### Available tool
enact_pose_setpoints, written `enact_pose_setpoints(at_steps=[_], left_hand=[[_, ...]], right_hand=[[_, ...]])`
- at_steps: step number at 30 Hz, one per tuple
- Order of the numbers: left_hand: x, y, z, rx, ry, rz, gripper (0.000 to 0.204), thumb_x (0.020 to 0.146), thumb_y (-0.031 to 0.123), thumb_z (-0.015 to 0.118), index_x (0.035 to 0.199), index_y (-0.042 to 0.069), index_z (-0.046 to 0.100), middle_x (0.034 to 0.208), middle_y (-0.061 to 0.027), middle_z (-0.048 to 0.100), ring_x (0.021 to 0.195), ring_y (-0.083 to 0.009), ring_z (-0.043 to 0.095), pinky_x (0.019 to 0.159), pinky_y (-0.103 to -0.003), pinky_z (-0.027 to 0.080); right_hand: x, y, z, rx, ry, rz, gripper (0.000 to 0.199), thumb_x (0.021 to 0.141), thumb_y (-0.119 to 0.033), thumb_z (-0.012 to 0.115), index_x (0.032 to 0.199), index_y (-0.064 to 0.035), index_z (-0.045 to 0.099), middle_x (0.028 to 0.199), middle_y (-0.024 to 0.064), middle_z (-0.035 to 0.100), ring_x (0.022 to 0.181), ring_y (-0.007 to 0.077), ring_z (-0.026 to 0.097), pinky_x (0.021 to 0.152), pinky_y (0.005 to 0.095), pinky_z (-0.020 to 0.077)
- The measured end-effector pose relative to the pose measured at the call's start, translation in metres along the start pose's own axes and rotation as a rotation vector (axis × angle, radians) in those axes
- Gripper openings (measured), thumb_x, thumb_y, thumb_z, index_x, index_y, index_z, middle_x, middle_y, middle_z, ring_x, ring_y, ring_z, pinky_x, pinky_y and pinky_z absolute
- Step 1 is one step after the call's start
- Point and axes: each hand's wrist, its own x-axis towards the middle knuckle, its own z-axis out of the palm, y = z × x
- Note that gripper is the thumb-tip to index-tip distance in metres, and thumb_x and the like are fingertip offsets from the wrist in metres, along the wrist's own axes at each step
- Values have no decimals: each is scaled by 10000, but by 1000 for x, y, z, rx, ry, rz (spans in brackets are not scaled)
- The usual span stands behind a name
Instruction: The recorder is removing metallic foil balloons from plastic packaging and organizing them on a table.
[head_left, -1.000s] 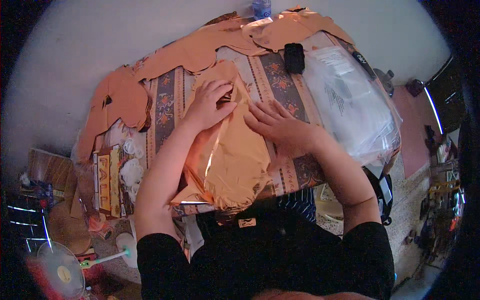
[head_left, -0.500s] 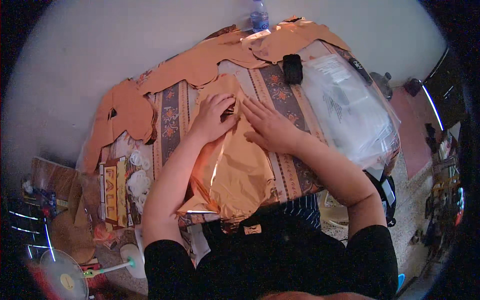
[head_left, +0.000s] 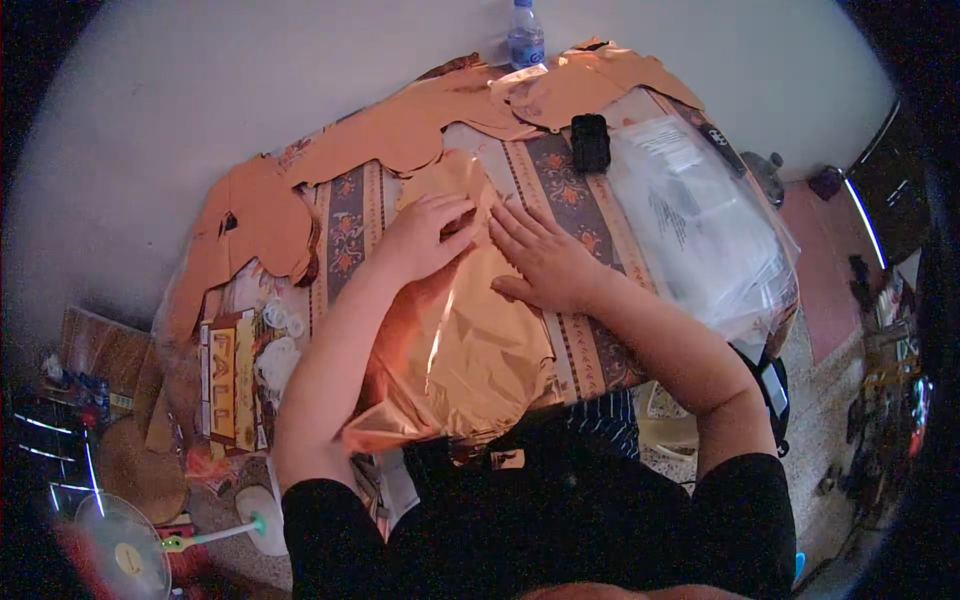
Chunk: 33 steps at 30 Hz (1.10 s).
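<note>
A shiny copper-coloured foil sheet (head_left: 470,340) lies on a patterned tablecloth (head_left: 560,185) in front of me and hangs over the near table edge. My left hand (head_left: 425,238) presses flat on its upper left part, fingers spread. My right hand (head_left: 540,258) presses flat on its upper right part, fingers together and pointing left. The two hands almost meet at the sheet's top. Neither hand grips anything.
More copper foil pieces (head_left: 400,130) line the table's far and left edges. A small black device (head_left: 590,142) and a large clear plastic bag (head_left: 700,220) lie at the right. A water bottle (head_left: 525,38) stands behind. Packaged decorations (head_left: 232,380) lie left; a fan (head_left: 120,545) stands on the floor.
Both hands have stayed pressed on the foil sheet, shifting only slightly. The view has drifted, so the table sits lower in the picture and the bottle shows fully.
</note>
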Motion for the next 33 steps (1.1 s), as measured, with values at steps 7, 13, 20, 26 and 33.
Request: enact_pose_setpoints(at_steps=[7, 13, 20, 26, 33], left_hand=[[-11, 8, 0, 165, 34, 136, 381, 808, 246, 613, 1082, -18, 584, 1190, -167, 556, 1110, -326, 508, 959, -400, 399], [-4, 17, -2, 12, 40, 51, 386, 809, 235, 608, 1116, 6, 563, 1178, -165, 560, 1117, -329, 502, 970, -392, 390], [3, -2, 9, 39, 150, 34, 337, 823, 224, 587, 1098, 31, 584, 1160, -165, 571, 1105, -325, 508, 959, -403, 393], [17, -6, 21, 30, 136, 67, 288, 864, 234, 528, 1057, 36, 608, 1148, -136, 583, 1092, -311, 515, 943, -406, 385], [18, -12, 27, 13, 177, 49, 250, 863, 254, 530, 1019, 72, 601, 1098, -97, 592, 1050, -291, 519, 909, -400, 382]], right_hand=[[0, -1, -1, -35, 4, -18, 709, 905, -475, 406, 1371, 45, 282, 1453, 224, 232, 1366, 338, 195, 1121, 409, 122], [-1, 0, -3, 13, 1, -18, 682, 903, -470, 412, 1400, -24, 273, 1453, 188, 260, 1369, 332, 191, 1114, 430, 127], [0, -2, -3, -16, 29, -19, 681, 901, -458, 419, 1406, -29, 265, 1448, 190, 273, 1368, 340, 189, 1116, 426, 117], [-2, 0, -2, -2, 27, -31, 690, 900, -456, 421, 1414, -30, 246, 1453, 196, 259, 1370, 354, 177, 1122, 425, 96], [0, -1, -8, 117, -14, -5, 710, 897, -429, 441, 1429, -30, 192, 1459, 217, 227, 1379, 340, 159, 1124, 426, 94]])
